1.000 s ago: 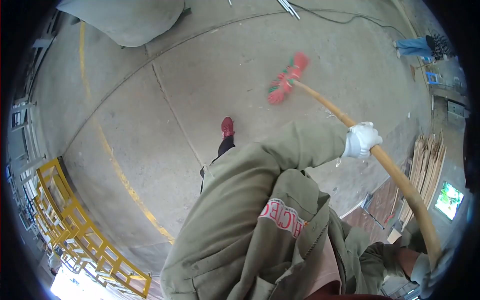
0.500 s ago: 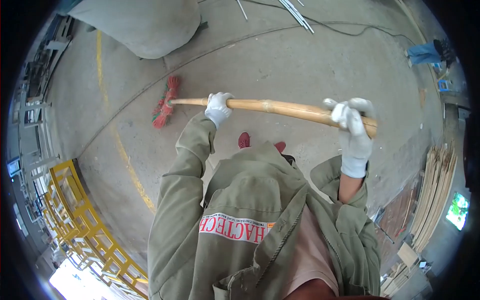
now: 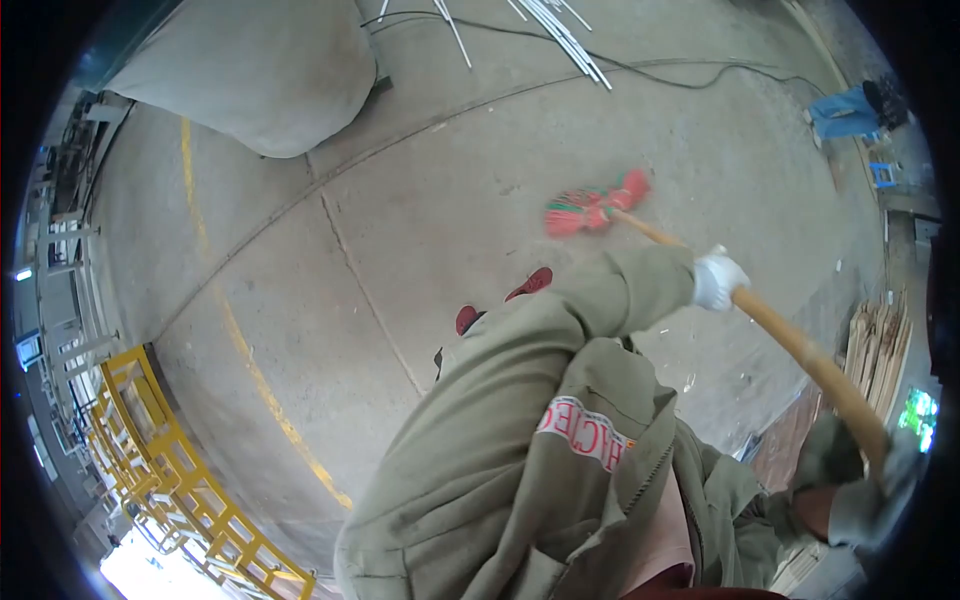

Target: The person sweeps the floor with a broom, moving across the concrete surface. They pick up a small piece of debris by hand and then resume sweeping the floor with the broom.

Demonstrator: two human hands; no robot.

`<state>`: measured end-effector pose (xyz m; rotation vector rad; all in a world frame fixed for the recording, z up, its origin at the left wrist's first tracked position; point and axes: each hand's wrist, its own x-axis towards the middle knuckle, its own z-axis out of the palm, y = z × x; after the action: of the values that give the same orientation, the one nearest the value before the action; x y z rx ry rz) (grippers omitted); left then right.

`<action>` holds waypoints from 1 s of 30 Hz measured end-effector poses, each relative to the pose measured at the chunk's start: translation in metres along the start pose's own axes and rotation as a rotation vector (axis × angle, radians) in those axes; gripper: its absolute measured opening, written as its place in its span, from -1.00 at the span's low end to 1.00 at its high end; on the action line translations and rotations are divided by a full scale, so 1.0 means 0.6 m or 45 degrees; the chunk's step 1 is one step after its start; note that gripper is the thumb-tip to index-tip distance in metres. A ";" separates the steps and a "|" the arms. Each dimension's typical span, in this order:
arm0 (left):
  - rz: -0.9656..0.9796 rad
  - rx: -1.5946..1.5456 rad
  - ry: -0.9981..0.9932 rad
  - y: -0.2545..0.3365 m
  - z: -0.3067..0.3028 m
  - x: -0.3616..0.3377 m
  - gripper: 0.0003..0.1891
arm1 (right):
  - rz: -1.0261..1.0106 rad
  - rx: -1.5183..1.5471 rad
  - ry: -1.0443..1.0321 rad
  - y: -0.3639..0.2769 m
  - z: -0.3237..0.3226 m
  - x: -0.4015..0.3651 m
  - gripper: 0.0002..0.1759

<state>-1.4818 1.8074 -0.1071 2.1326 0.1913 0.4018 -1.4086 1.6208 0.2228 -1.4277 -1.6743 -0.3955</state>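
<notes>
A broom with a long bamboo handle (image 3: 810, 362) runs from the centre right down to the lower right. Its red and green head (image 3: 597, 205), blurred by motion, is over the concrete floor ahead of my feet. My left hand (image 3: 718, 279), in a white glove, is wrapped round the handle near its middle. At the lower right, my right hand (image 3: 885, 490) is at the thick end of the handle, gloved and smeared by motion. Dark red shoes (image 3: 530, 284) show below my green jacket.
A large grey covered bulk (image 3: 265, 75) stands at the upper left. Metal rods (image 3: 572, 45) and a black cable lie at the top. A yellow metal frame (image 3: 180, 465) is at the lower left. Wooden planks (image 3: 878, 345) and a person in blue trousers (image 3: 845, 113) are on the right.
The broom head has swung from left to right across the floor. My left hand has moved right with the handle; my right hand has gone down and outward to the lower right.
</notes>
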 end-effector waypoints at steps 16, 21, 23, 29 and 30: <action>-0.793 0.496 0.737 -0.213 -0.347 -0.476 -0.72 | 0.643 1.146 -0.340 0.035 0.542 0.035 -0.83; -1.170 0.622 0.736 -0.332 -0.366 -0.646 -0.76 | 0.989 1.758 -0.520 -0.013 0.756 0.030 -0.76; -1.222 0.518 0.711 -0.363 -0.376 -0.628 -0.75 | 1.040 1.723 -0.480 0.000 0.776 0.055 -0.77; -0.692 0.305 0.475 -0.320 -0.400 -0.361 -0.66 | 0.891 1.433 -0.151 0.105 0.575 0.130 -0.69; -0.684 0.254 0.354 -0.310 -0.400 -0.295 -0.67 | 0.861 1.375 -0.115 0.116 0.524 0.146 -0.69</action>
<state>-1.7298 2.0473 -0.1745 2.1030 0.9732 0.3660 -1.4694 1.9218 0.0922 -1.0389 -1.0354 0.8452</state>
